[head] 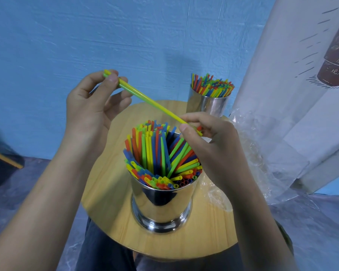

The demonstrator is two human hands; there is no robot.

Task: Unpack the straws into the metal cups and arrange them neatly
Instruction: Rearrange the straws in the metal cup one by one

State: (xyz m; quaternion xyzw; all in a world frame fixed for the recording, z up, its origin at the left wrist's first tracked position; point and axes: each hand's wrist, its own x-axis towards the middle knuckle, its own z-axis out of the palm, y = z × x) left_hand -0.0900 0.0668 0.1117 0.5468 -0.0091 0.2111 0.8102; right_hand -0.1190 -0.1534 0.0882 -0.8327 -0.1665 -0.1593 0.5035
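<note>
**Two hands stretch a pair of straws above the near cup**

Both forearms reach forward, palms turned inward. The left hand [90, 106] is raised, its thumb and fingers [123, 80] pinching one end of the yellow and green straws [151, 101]. The right hand [209, 145] sits lower and pinches the other end. The straws' long axis slopes from the left fingers down to the right fingers. Below the right fingers, the near metal cup [162, 208] stands on the round tabletop [110, 192], packed with coloured straws [155, 153]. The far metal cup [207, 104] stands beyond them. Writing on the curtain [282, 94] is cut off and unreadable.
</note>
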